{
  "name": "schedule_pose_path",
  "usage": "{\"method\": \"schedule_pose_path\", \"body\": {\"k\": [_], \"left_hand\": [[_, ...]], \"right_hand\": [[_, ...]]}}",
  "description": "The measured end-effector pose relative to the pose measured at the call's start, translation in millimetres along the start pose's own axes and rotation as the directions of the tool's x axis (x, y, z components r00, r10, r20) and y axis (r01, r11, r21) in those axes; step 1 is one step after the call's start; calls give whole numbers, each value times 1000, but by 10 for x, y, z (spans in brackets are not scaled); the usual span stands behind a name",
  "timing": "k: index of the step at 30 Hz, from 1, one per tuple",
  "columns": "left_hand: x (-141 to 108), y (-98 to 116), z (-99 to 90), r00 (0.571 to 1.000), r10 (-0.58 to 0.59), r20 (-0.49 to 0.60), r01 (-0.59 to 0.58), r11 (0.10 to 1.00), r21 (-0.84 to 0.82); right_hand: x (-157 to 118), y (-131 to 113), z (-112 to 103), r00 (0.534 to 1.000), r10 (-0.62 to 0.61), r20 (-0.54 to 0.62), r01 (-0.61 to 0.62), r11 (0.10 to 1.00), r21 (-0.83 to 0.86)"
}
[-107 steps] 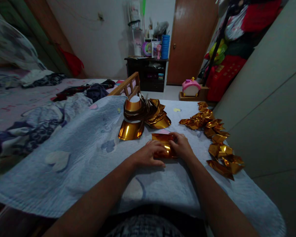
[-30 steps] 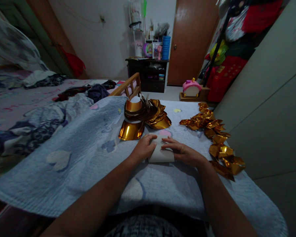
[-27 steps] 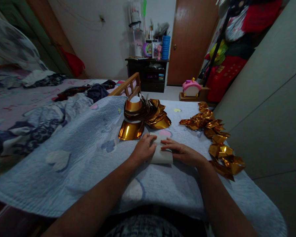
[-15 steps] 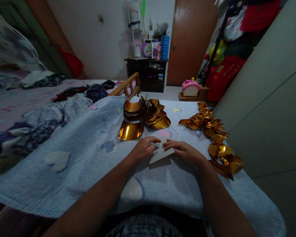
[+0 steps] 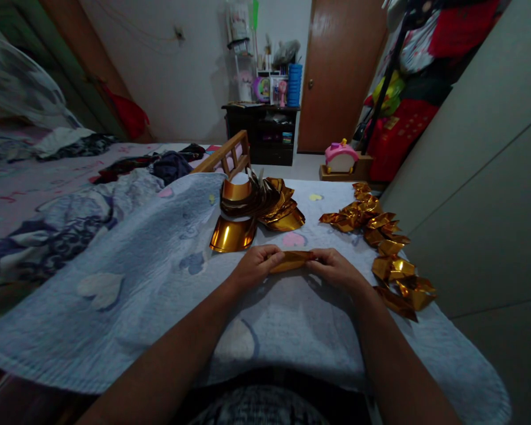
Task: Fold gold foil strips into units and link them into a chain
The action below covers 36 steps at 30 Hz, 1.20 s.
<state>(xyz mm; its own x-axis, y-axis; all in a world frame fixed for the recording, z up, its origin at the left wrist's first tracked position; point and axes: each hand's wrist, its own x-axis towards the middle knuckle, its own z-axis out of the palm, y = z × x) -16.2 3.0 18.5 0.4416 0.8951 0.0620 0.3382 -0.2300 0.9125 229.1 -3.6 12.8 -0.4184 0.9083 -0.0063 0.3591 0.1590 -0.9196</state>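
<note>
"At the middle of a blue heart-patterned quilt, a person in a dim bedroom holds a narrow piece of gold foil paper between two bare hands."

"How do the fingers stand?"

"The left hand pinches one end with thumb and fingertips; the right hand grips the opposite end in the same way. Both grips are narrow, and the foil spans the gap between them. Whether it touches the quilt or hangs just above, the view does not settle."

"What else lies on the quilt?"

"Toward its far edge, a fanned stack of gold foil sheets spreads out, some sheets curling up to show pale backs. Down its right side runs a crooked line of folded gold foil pieces, creased, pointed and glinting."

"And past the quilt?"

"Behind its far left corner stands a slatted wooden rail. Well beyond its far edge are a dark cabinet, bearing a ribbed blue container, and a closed brown door. Just past the quilt's far right corner, a pink toy sits on a cardboard box."

"On either flank?"

"Left of the quilt, a bed is strewn with rumpled bedding; to its right rises a smooth, pale panel."
</note>
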Motion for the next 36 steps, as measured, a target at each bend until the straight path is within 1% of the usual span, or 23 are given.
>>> {"method": "schedule_pose_path", "body": {"k": [4,6,10,12,14,17,20,23,26,30,36], "left_hand": [[7,1,22,1000,29,-2,-28,991,130],[17,-7,37,998,62,-10,-58,977,203],[43,-51,68,979,175,-108,-125,923,363],[53,-88,78,965,206,-164,-118,895,431],[61,-130,87,964,195,-183,-84,871,484],[74,-186,103,974,159,-159,-51,846,531],[91,-221,123,980,152,-124,-56,821,568],[106,-229,138,983,151,-99,-64,803,593],[117,-212,144,985,152,-78,-76,798,598],[134,-176,139,987,153,-47,-92,784,614],[187,-182,132,993,107,-46,-54,773,632]], "right_hand": [[7,-67,32,999,-16,-37,18,999,42],[20,-75,59,999,-19,-51,20,999,28],[57,-27,114,990,-33,-136,23,997,-74],[71,8,132,983,-35,-181,11,991,-132],[82,37,145,979,-31,-202,-7,982,-188],[99,70,159,973,-43,-226,-24,958,-287],[117,92,166,960,-120,-251,7,913,-408],[125,104,164,954,-165,-252,27,880,-475],[124,117,162,960,-147,-240,4,859,-511],[125,142,182,968,-83,-236,-67,825,-561],[145,165,247,963,-56,-265,-132,758,-639]]}}
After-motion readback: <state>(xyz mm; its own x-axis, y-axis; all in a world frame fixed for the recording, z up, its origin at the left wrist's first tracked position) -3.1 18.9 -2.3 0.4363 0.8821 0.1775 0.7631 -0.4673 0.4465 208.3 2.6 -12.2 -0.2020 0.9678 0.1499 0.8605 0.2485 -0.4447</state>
